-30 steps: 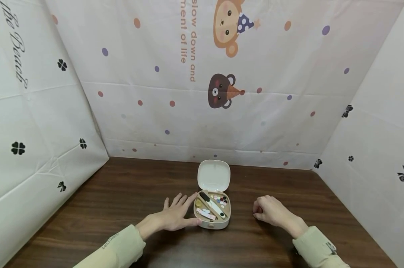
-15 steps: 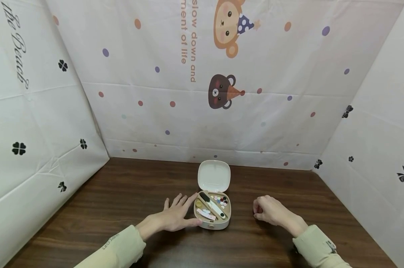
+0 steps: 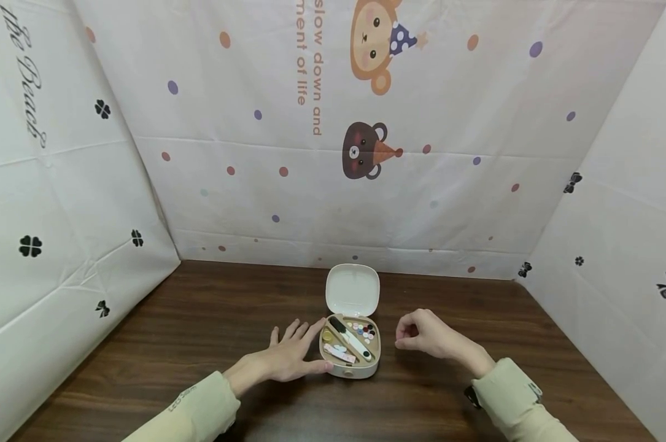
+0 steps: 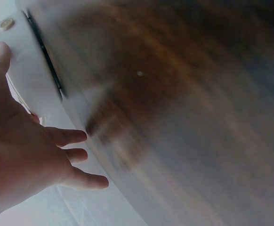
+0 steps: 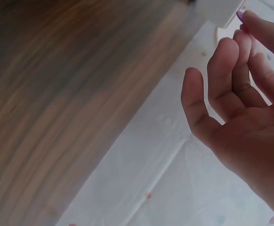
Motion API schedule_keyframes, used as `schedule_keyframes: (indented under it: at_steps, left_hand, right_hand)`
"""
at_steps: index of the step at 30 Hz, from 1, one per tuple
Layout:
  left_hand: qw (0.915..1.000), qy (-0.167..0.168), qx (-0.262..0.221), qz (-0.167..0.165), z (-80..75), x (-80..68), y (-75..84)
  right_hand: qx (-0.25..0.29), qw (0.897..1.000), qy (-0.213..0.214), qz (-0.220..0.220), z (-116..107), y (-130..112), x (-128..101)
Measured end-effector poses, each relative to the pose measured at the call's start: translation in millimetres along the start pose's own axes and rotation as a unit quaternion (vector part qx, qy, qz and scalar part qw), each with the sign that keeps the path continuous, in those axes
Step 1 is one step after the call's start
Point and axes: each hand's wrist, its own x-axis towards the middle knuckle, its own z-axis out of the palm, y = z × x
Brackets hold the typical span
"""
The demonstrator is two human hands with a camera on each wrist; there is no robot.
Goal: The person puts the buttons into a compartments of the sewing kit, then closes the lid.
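Observation:
A white sewing box stands on the table with its lid raised at the back. Inside its tan insert lie colourful buttons, a long white-and-black tool set diagonally, a pink-and-white strip and a yellow round piece. My left hand rests against the box's left side, fingers spread and straight, thumb at the front corner. To the right of the box, my right hand pinches a small purple button between thumb and finger; most of the button is hidden by the fingertips.
The dark wooden table reaches back to a white printed cloth. More white cloth hangs along the left and right sides. A dark band shows at the right sleeve's cuff.
My right hand has moved left and slightly away from me, closer to the box. The left hand and the box have stayed in place.

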Motion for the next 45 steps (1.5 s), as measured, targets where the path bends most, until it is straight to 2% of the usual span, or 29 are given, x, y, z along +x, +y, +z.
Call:
schedule_keyframes:
  at_steps: [9,19,23,28,32,35,38,41,45]
  left_hand:
    - [1.0,0.002,0.001,0.003,1.6,0.4,-0.1]
    - [1.0,0.004,0.001,0.003,0.2,0.9,1.2]
    - [1.0,0.006,0.002,0.005,-0.6,1.2,1.3]
    - [0.9999,0.01,0.013,0.003,-2.6,0.4,1.8]
    - [0.9992,0.031,0.026,0.002,-12.4,-3.1,6.5]
    - [0.9977,0.062,0.025,0.004,-26.6,-6.6,12.8]
    - [0.9948,0.098,0.026,0.008,-42.8,-10.3,18.7]
    - [0.989,0.143,0.034,0.016,-57.0,-13.3,21.1]
    - [0.9818,0.184,0.044,0.012,-67.4,-13.9,13.6]
  right_hand:
    - [0.033,0.999,-0.009,-0.005,7.3,-14.2,15.1]
    - [0.032,0.999,-0.02,-0.006,13.7,-19.2,25.4]
    - [0.016,1.0,0.005,-0.016,14.8,-18.8,26.1]
    - [-0.021,0.997,0.065,-0.023,15.7,-24.5,23.2]
    - [-0.079,0.986,0.136,-0.052,15.1,-42.1,20.3]
    - [-0.136,0.968,0.197,-0.078,9.5,-55.9,18.1]
    - [-0.182,0.949,0.243,-0.079,-1.3,-63.4,15.0]
    - [-0.202,0.943,0.26,-0.048,-14.0,-64.0,11.5]
    - [-0.231,0.94,0.252,0.017,-25.7,-56.1,5.5]
